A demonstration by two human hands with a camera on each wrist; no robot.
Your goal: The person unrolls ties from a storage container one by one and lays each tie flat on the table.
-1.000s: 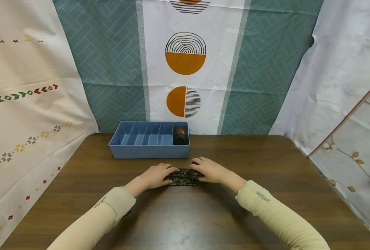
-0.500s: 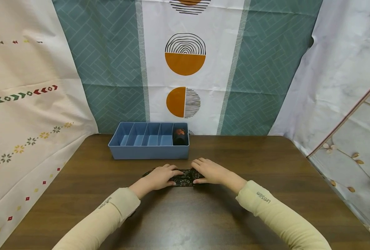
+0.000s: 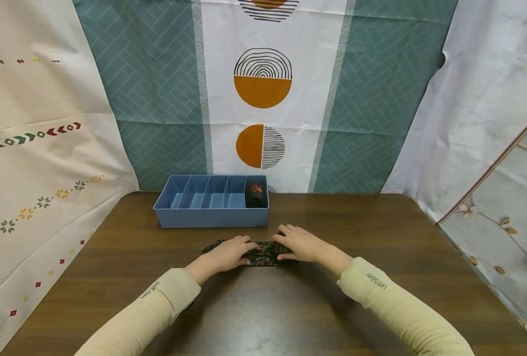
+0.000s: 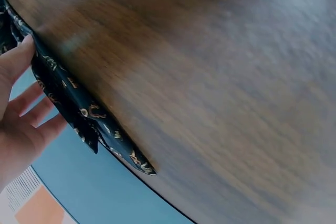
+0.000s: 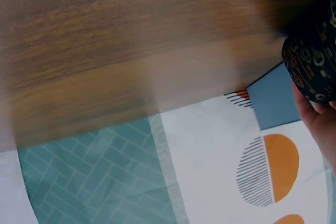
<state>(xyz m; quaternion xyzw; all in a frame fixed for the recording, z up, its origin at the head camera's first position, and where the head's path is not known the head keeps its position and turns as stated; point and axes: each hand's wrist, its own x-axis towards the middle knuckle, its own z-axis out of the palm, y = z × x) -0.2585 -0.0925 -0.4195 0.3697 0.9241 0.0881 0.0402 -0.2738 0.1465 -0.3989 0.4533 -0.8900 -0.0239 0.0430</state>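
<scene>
Hands meet on the dark patterned cloth [image 3: 260,253]: your left hand [image 3: 225,253] lies flat-fingered pressing its left part, your right hand [image 3: 300,243] curls around its rolled end on the worktop [image 3: 379,237].

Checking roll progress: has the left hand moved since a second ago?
Yes. The left hand shifted slightly left along the patterned cloth, judged against the blue tray.
</scene>
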